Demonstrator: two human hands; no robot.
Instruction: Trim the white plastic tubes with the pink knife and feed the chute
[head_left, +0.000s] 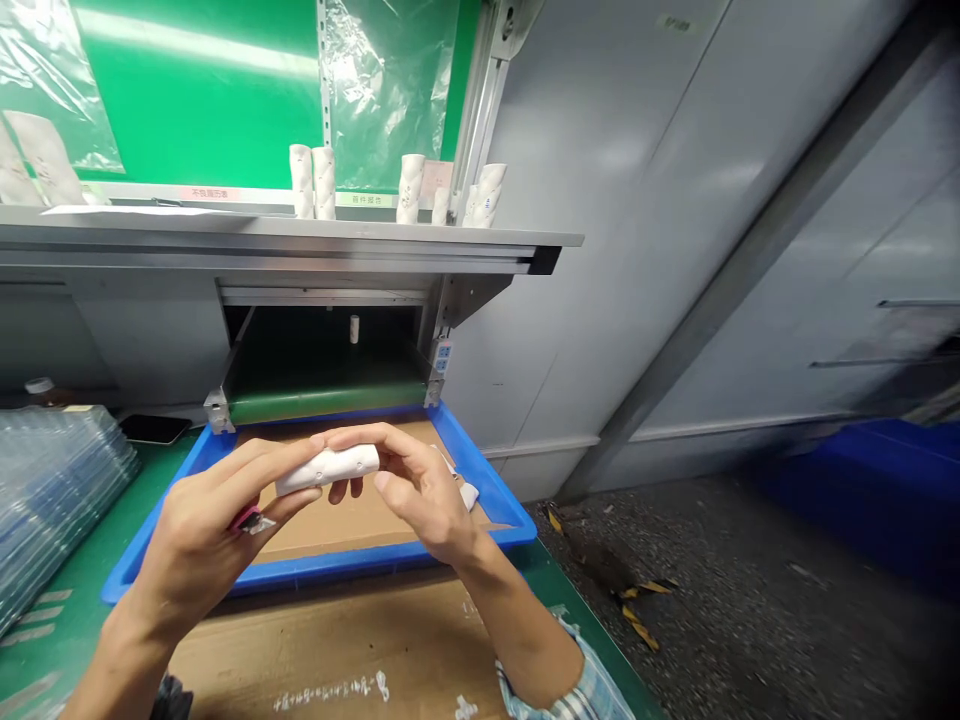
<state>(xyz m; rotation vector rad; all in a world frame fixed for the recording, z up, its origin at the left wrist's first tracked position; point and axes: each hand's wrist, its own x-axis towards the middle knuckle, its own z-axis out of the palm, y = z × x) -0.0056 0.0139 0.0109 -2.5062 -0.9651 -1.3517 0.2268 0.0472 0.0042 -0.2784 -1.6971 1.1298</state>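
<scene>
A white cylindrical sleeve (328,469) lies horizontally between my hands, above the tray. My left hand (202,530) grips its left end, and my right hand (420,490) pinches its right end with fingers and thumb. A small pink-and-white piece (251,520) is tucked against my left hand's fingers, though I cannot tell what it is. Under my right hand, a small white piece (469,495) rests on the cardboard lining of a blue plastic tray (315,570).
Several white tubes (409,190) stand on a metal shelf (285,232) ahead. Below it, a green conveyor (326,400) carries one upright tube (354,328). Stacked clear plastic trays (52,500) and a phone (154,428) lie left; a green-topped bench (82,520) ends at a speckled floor (735,590).
</scene>
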